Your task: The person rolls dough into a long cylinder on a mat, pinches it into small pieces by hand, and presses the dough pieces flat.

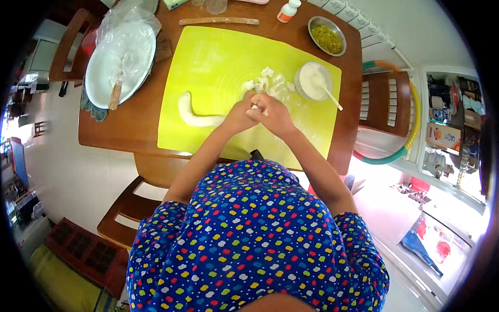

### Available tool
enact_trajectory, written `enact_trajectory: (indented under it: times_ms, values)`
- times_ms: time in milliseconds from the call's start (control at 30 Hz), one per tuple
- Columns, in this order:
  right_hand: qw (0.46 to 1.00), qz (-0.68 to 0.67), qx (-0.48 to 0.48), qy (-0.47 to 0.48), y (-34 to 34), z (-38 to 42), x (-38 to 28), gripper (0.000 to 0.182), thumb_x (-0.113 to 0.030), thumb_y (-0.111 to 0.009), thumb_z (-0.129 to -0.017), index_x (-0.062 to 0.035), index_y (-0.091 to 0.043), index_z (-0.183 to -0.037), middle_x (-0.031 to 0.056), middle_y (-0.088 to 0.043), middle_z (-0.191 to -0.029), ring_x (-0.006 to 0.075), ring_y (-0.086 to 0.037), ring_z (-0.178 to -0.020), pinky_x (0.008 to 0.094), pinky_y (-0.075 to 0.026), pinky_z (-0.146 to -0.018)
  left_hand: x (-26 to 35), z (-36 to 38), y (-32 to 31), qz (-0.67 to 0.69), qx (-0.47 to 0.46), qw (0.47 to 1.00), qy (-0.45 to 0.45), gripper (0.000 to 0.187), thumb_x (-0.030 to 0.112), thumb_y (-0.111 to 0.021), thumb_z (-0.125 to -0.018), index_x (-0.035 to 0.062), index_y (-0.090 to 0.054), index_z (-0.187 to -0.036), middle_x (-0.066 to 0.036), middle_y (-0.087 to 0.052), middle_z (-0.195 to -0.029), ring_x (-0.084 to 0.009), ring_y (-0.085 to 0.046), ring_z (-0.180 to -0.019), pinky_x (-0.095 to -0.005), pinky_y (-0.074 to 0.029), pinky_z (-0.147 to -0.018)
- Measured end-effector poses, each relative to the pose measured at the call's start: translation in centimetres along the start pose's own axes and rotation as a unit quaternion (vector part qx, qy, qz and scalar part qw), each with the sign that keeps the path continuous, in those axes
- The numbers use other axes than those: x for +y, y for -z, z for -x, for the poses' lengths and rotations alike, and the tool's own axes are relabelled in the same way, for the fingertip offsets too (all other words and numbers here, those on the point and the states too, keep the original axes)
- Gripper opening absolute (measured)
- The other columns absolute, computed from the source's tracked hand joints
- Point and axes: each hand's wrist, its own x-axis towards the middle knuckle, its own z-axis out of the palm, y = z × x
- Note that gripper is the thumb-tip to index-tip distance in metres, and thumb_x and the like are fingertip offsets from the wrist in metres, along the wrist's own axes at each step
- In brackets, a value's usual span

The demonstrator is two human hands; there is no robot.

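Both hands meet over the yellow-green mat. My left hand is closed, and a bit of white dough shows between it and my right hand, whose fingers are closed on that dough. A curved roll of white dough lies to the left, its right end beside my left hand. Several small dough pieces lie just beyond my fingers, near loose flour. To the right is a bowl of white flour with a white spoon leaning in it.
A rolling pin lies behind the mat. At the back right are a white bottle and a metal bowl of chopped yellow-green filling. A large white basin with plastic film stands at the left of the wooden table.
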Motion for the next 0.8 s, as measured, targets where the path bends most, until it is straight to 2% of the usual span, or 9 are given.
enact_trajectory:
  times_ms: [67,300,367,500,600,633,700,733,800]
  values:
    - [1.000,0.002,0.027,0.001,-0.8,-0.1,0.2,0.022,-0.024,-0.069,-0.084,-0.0041,-0.063,-0.092,0.0110,-0.065,-0.083,0.0245,-0.064,-0.072,0.0336,-0.050,-0.066,-0.5,-0.4,0.9,-0.063,-0.042,0.997,0.007,0.032,0.030,-0.069,-0.075,0.0077,-0.066,-0.098,-0.017,-0.067,-0.084,-0.0346,-0.066,-0.081,-0.0411,-0.052,-0.072]
    - [0.993,0.096,0.026,-0.061,-0.2,0.4,-0.1,0.023,-0.031,-0.062,-0.087,-0.0088,-0.060,-0.088,0.0106,-0.064,-0.078,0.0282,-0.063,-0.071,0.0388,-0.049,-0.061,0.5,-0.6,0.9,-0.136,-0.122,0.980,0.074,0.028,0.032,-0.066,-0.076,0.0085,-0.071,-0.090,-0.020,-0.067,-0.080,-0.0380,-0.064,-0.077,-0.0436,-0.051,-0.068]
    - [0.989,0.130,0.020,0.074,-1.3,0.3,1.1,0.024,-0.034,-0.060,-0.089,-0.0095,-0.058,-0.088,0.0109,-0.065,-0.080,0.0288,-0.065,-0.071,0.0398,-0.049,-0.060,0.2,-0.4,0.8,-0.148,-0.119,0.979,0.068,0.028,0.032,-0.066,-0.076,0.0073,-0.071,-0.087,-0.020,-0.066,-0.080,-0.0383,-0.064,-0.076,-0.0437,-0.051,-0.068]
    - [0.976,0.188,-0.004,0.108,-2.7,-0.5,3.0,0.020,-0.028,-0.058,-0.090,-0.0088,-0.059,-0.085,0.0130,-0.067,-0.084,0.0325,-0.065,-0.073,0.0415,-0.051,-0.062,1.1,0.5,1.0,-0.282,-0.094,0.953,0.059,0.028,0.031,-0.067,-0.074,0.0033,-0.068,-0.077,-0.020,-0.066,-0.077,-0.0390,-0.063,-0.072,-0.0419,-0.051,-0.064]
    - [0.925,0.296,-0.129,-0.200,-2.8,-4.0,5.2,0.023,-0.028,-0.059,-0.088,-0.0106,-0.065,-0.102,0.0141,-0.067,-0.095,0.0336,-0.065,-0.090,0.0438,-0.051,-0.077,2.0,2.4,1.6,-0.086,-0.120,0.989,-0.029,0.024,0.023,-0.071,-0.075,0.0009,-0.063,-0.077,-0.018,-0.065,-0.072,-0.0340,-0.063,-0.066,-0.0366,-0.047,-0.059]
    - [0.926,0.288,-0.135,-0.205,-3.1,-2.6,5.3,0.023,-0.028,-0.059,-0.088,-0.0106,-0.065,-0.102,0.0141,-0.067,-0.095,0.0336,-0.065,-0.090,0.0438,-0.051,-0.077,2.1,3.0,2.2,-0.087,-0.126,0.988,-0.019,0.024,0.023,-0.071,-0.075,0.0009,-0.063,-0.077,-0.018,-0.065,-0.072,-0.0340,-0.063,-0.066,-0.0366,-0.047,-0.059]
    - [0.993,0.101,0.059,0.022,-2.8,-2.7,5.9,0.032,-0.031,-0.062,-0.086,-0.0145,-0.066,-0.113,0.0127,-0.067,-0.101,0.0314,-0.062,-0.100,0.0401,-0.050,-0.085,1.9,0.9,3.3,-0.077,-0.062,0.986,0.131,0.026,0.021,-0.074,-0.073,0.0024,-0.058,-0.081,-0.014,-0.066,-0.080,-0.0295,-0.065,-0.075,-0.0336,-0.047,-0.063]
    - [0.989,0.105,0.091,0.050,-3.3,-2.6,6.1,0.040,-0.034,-0.066,-0.083,-0.0185,-0.065,-0.119,0.0114,-0.066,-0.105,0.0294,-0.059,-0.105,0.0386,-0.048,-0.088,0.3,0.9,3.4,-0.097,-0.059,0.989,0.097,0.032,0.022,-0.076,-0.072,0.0041,-0.055,-0.089,-0.011,-0.065,-0.088,-0.0243,-0.065,-0.087,-0.0325,-0.048,-0.072]
    - [0.996,0.075,0.009,0.052,-2.4,-1.8,2.9,0.037,-0.033,-0.067,-0.082,-0.0165,-0.065,-0.115,0.0119,-0.066,-0.104,0.0291,-0.061,-0.100,0.0384,-0.048,-0.086,-1.3,1.0,2.4,-0.062,-0.014,0.996,0.056,0.035,0.025,-0.075,-0.072,0.0056,-0.056,-0.094,-0.014,-0.065,-0.092,-0.0260,-0.066,-0.085,-0.0343,-0.049,-0.070]
